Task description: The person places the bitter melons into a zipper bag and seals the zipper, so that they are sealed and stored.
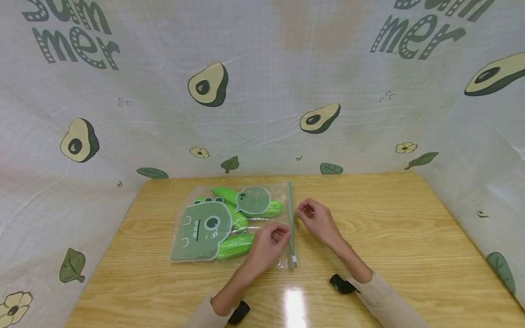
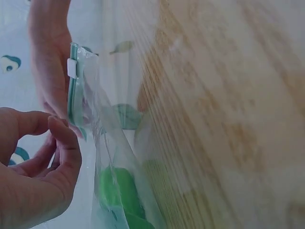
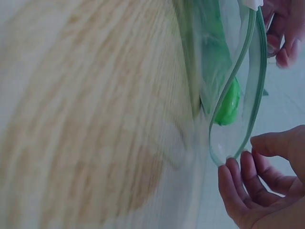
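A clear slider zip bag (image 1: 283, 191) with a green cartoon monster print lies on the wooden table. Inside are several bright green, cucumber-shaped items (image 1: 235, 247), partly hidden by the print. My left hand (image 1: 268, 243) is over the bag's lower right part, thumb and index finger pinching at the zip edge near the white slider (image 2: 72, 68). My right hand (image 1: 320, 221) is just right of the green zip strip (image 1: 291, 214); in the right wrist view its thumb and fingertips pinch the strip's edge. There the two strips stand apart, so the bag's mouth gapes.
The wooden table (image 1: 389, 228) extends to both sides of the bag. A pale cloth (image 1: 262, 150) printed with avocados and leaves hangs behind it and along both sides. Black wrist cameras (image 1: 342, 284) sit by the sleeves.
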### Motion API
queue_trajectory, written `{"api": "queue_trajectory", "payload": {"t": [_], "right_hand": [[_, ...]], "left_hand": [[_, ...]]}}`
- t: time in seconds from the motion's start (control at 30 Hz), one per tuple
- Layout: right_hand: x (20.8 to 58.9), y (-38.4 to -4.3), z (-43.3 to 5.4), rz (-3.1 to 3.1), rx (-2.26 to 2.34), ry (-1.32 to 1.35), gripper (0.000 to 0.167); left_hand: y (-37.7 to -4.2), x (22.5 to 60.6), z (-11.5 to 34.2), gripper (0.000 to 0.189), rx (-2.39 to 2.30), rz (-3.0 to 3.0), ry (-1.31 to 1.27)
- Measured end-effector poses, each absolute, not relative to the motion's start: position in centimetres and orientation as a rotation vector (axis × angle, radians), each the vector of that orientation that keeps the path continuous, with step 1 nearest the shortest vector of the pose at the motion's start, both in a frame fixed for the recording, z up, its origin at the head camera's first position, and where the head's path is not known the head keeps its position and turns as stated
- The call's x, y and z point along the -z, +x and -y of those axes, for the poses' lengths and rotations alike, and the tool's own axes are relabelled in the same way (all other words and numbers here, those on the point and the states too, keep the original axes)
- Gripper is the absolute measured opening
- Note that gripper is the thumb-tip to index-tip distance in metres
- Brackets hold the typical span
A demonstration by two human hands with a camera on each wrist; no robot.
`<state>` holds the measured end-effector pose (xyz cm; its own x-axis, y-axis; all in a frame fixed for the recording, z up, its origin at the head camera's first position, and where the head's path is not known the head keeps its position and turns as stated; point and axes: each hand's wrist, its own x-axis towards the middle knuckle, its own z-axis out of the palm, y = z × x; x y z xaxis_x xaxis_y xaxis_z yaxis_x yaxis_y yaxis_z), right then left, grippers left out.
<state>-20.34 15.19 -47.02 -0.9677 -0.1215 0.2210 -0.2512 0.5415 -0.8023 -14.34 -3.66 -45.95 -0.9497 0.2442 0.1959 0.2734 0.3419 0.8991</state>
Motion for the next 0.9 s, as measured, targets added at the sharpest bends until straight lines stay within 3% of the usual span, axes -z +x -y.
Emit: {"api": "queue_trajectory", "payload": {"t": [0.9], "right_hand": [[47.0, -17.1, -16.7, 2.585, -1.146, 0.603, 0.009]], "left_hand": [[-11.7, 46.2, 4.9, 0.016, 2.045, 2.578, -0.372]]}}
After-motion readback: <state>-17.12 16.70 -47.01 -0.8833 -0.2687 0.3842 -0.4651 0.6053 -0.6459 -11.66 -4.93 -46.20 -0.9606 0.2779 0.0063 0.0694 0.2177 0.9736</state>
